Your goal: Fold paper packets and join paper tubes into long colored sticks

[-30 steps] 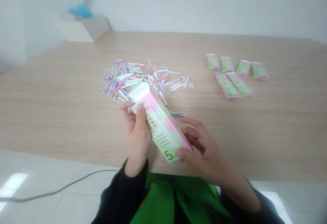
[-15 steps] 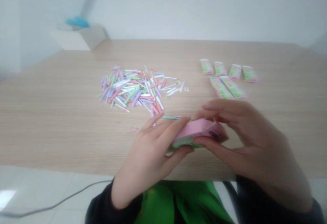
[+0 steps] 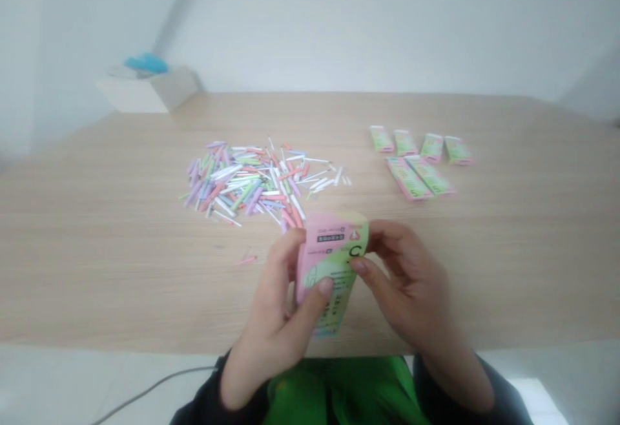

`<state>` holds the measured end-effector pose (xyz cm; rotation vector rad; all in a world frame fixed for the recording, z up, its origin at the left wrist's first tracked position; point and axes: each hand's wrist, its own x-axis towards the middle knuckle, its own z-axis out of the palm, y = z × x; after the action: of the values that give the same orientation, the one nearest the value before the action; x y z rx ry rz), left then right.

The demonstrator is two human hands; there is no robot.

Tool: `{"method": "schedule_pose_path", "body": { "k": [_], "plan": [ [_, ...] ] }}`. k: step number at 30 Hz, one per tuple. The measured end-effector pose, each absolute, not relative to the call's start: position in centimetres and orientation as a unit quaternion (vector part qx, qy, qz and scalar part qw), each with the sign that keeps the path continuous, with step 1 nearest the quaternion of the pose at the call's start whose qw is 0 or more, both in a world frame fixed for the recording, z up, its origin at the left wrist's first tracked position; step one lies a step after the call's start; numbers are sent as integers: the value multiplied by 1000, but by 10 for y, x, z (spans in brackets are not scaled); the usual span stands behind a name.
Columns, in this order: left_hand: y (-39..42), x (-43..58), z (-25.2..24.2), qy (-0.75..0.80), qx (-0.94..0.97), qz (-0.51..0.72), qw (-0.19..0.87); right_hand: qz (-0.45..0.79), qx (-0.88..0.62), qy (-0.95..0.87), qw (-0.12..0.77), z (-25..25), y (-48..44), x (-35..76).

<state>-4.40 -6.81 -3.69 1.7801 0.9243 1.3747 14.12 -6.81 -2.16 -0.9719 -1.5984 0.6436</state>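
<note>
A pink and green printed box (image 3: 334, 270) is held up above the near part of the table, its broad printed face turned toward me. My left hand (image 3: 283, 312) grips it from the left, thumb lying across the front and fingers behind. On the other side, my right hand (image 3: 409, 283) pinches the upper right edge, thumb in front. Beyond the box lies a loose heap of thin pastel and white sticks (image 3: 247, 183), some with slender white ends. The back of the box is hidden from me.
At the right, several similar pink and green boxes (image 3: 431, 147) lie in two rows on the wooden table (image 3: 121, 270). A white box (image 3: 145, 92) with something blue (image 3: 146, 62) on top stands at the back left. A cable (image 3: 155, 383) runs across the floor.
The box has been turned from its pink narrow side to its broad printed face and tipped more upright. My right hand has shifted left and down, and the view has tilted slightly upward.
</note>
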Motion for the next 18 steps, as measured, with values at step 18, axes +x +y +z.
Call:
{"method": "schedule_pose_path", "body": {
  "k": [18],
  "plan": [
    [-62, -39, -50, 369, 761, 505, 172, 283, -349, -686, 572, -18, -62, 127]
  ]
}}
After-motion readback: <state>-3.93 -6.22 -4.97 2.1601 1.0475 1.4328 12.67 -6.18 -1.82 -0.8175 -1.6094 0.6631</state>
